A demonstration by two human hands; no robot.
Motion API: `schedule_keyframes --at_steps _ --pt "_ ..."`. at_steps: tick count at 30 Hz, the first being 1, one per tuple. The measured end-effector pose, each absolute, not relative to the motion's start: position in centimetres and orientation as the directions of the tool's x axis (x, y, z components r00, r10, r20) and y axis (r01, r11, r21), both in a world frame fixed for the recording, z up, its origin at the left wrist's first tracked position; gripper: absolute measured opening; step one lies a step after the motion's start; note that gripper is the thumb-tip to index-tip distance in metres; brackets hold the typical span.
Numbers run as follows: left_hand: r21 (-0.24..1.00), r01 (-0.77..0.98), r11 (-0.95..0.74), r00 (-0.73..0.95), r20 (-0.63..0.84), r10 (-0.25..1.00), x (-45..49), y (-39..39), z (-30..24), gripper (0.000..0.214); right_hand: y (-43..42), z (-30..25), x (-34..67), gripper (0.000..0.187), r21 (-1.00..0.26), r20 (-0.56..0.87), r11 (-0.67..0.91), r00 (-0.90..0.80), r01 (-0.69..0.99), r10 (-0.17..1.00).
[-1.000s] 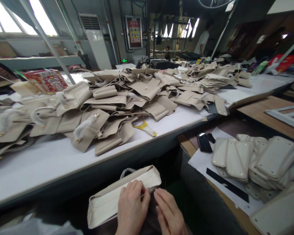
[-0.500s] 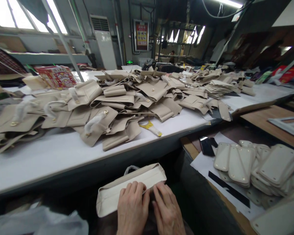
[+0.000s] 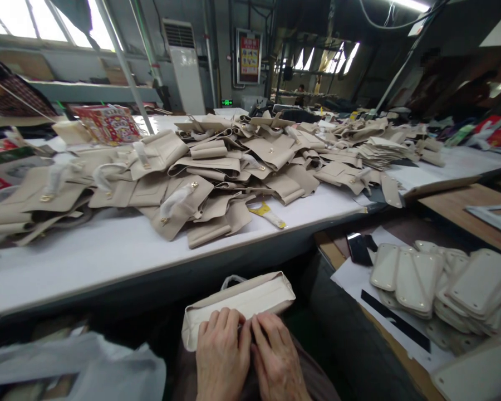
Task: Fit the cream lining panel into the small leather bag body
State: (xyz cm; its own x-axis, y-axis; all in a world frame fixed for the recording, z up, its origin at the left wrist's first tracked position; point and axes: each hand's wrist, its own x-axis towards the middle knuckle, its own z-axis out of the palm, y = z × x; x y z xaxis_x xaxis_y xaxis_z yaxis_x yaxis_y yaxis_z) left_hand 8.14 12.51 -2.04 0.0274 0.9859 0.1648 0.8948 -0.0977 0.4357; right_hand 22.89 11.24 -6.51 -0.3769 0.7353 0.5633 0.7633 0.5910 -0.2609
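Observation:
A beige handbag body [image 3: 250, 301] with a pale bottom side facing up lies on my lap, below the table edge. A plastic-wrapped handle [image 3: 234, 280] sticks out at its far side. My left hand [image 3: 223, 353] is closed over the bag's near edge, fingers bent onto the pale panel. Close beside it, my right hand [image 3: 278, 353] pinches the same near edge, thumb and fingertips together. The two hands meet at the fingertips around the middle of that edge. What lies under the fingers is hidden.
On the white table [image 3: 108, 262] ahead lies a long heap of beige bag pieces [image 3: 217, 167]. To the right are stacked pale oblong panels [image 3: 417, 278], a black strip [image 3: 394, 320] and a phone [image 3: 361, 248]. A plastic sheet [image 3: 121, 362] covers things at lower left.
The view has swung slightly left, so the scene sits farther right. My right hand has moved closer to my left along the bag's near edge.

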Motion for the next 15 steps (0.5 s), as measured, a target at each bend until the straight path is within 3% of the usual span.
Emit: schedule_keyframes --at_steps 8,11,13,15 --pt "0.458 0.887 -0.055 -0.058 0.23 0.972 6.8 11.4 -2.0 0.018 11.2 -5.4 20.9 0.036 -0.246 0.61 0.647 -0.404 0.721 0.682" --pt "0.491 0.868 -0.067 -0.106 0.316 0.943 6.3 10.9 -2.6 0.012 11.1 -5.4 20.4 0.035 -0.233 0.62 0.674 -0.427 0.701 0.658" --pt "0.547 0.831 -0.104 -0.168 0.424 0.89 5.6 10.4 -3.5 0.005 11.0 -5.6 20.2 0.037 -0.236 0.606 0.68 -0.441 0.695 0.662" --pt "0.716 0.693 -0.082 -0.364 0.446 0.818 4.8 9.7 -4.8 0.022 10.9 -5.9 20.0 0.039 -0.241 0.582 0.676 -0.454 0.696 0.675"
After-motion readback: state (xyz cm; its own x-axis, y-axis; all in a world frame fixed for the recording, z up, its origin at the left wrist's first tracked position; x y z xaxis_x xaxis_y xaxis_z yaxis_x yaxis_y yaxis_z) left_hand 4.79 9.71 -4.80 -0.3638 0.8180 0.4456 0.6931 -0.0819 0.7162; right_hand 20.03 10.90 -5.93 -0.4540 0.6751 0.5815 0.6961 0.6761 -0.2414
